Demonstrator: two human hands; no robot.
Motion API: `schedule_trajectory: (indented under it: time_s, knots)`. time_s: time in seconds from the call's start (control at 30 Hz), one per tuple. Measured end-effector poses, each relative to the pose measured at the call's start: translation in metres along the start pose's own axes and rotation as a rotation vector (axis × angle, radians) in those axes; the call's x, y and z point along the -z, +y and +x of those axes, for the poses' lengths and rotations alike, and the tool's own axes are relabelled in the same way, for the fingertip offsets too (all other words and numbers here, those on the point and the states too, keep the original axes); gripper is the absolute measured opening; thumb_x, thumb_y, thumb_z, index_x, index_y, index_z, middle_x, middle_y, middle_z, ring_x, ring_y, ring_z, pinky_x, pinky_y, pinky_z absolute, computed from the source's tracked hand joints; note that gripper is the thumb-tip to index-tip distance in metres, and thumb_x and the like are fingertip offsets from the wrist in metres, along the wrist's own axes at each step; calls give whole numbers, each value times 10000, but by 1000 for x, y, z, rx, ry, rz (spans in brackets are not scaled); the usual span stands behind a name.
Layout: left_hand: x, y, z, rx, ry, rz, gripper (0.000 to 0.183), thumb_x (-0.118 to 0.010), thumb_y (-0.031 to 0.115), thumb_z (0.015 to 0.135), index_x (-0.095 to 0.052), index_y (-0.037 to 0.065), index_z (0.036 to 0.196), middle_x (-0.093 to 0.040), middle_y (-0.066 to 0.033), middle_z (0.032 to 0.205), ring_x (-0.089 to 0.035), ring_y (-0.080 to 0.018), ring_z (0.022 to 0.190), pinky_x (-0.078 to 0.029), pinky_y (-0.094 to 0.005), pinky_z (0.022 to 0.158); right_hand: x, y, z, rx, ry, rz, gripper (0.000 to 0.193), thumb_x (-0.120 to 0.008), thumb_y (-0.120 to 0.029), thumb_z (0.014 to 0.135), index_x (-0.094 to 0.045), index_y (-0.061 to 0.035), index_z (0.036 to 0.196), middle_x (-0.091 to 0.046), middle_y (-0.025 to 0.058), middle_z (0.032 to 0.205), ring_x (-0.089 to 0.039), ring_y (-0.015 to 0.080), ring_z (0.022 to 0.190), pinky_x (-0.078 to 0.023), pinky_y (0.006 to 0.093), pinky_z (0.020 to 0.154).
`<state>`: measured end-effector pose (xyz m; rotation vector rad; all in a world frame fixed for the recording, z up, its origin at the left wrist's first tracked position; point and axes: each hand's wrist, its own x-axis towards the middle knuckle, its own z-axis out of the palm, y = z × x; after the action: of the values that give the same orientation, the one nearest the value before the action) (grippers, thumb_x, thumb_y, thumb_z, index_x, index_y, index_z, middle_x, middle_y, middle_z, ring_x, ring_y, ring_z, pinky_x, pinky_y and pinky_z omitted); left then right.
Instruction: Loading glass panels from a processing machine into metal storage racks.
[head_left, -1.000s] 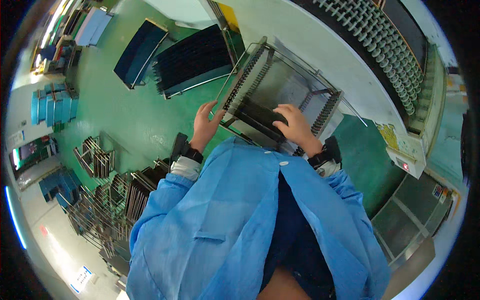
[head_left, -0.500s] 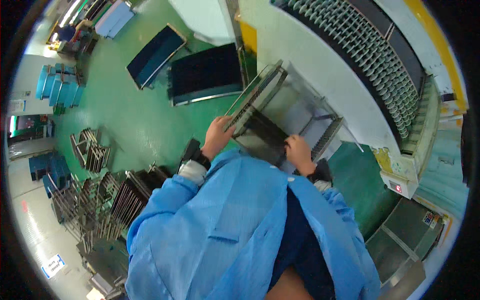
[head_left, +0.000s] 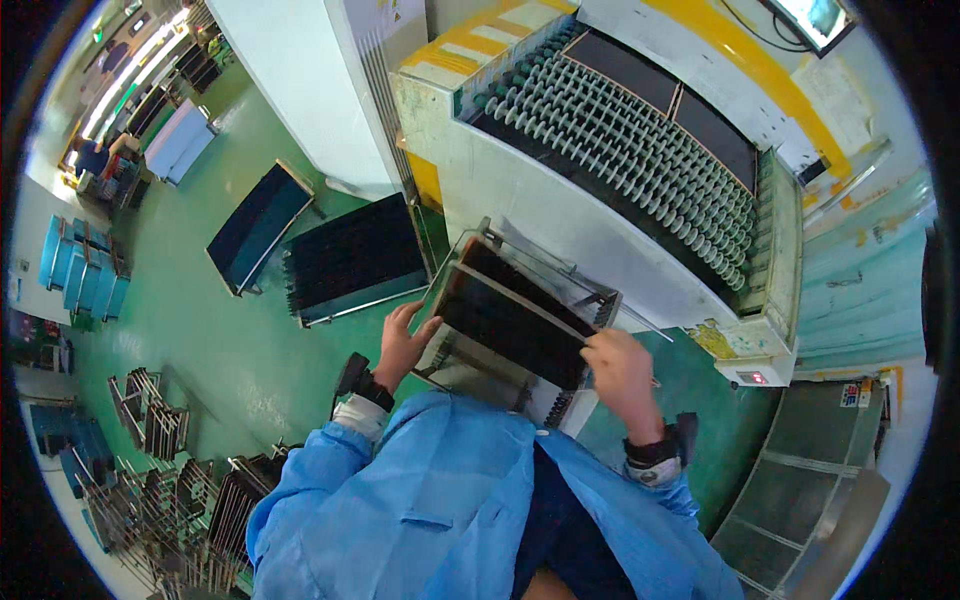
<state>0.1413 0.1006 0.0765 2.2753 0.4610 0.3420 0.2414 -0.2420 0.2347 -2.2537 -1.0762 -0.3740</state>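
My right hand (head_left: 622, 375) grips the right end of a dark panel (head_left: 510, 330), tilted over a slotted metal rack (head_left: 560, 408); my left hand (head_left: 403, 345), fingers parted, is at the opposite end, though whether it grips I cannot tell. Just beyond stands a pale machine (head_left: 520, 190) topped with rows of rollers (head_left: 620, 140), on a green floor (head_left: 240, 370).

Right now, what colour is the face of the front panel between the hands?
Nearly black on the panel, seen best in the head view.

Panel (head_left: 508, 330) over rack (head_left: 560, 407) (rollers (head_left: 620, 150) beyond)
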Motion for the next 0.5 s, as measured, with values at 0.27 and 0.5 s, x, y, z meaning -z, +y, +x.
schedule_trajectory:
  time_s: [0.27,0.5]
  knots:
    - [-2,71,47,360,-451,-944,761,-706,374,892,-360,-20,1443,-548,-174,1299,-542,-235,1190,-439,-362,991,51,56,33,-795,228,577,149,-643,-118,892,-611,-27,778,-445,-65,713,-387,79,659,-334,311,569]
    - [10,98,81,408,-743,-1362,432,-571,283,987,-476,29,1322,-614,-129,1215,-626,-251,1053,-500,-361,912,11,126,64,-959,465,1356,226,-639,-147,918,-642,16,1075,-683,85,1013,-641,213,970,-474,320,928]
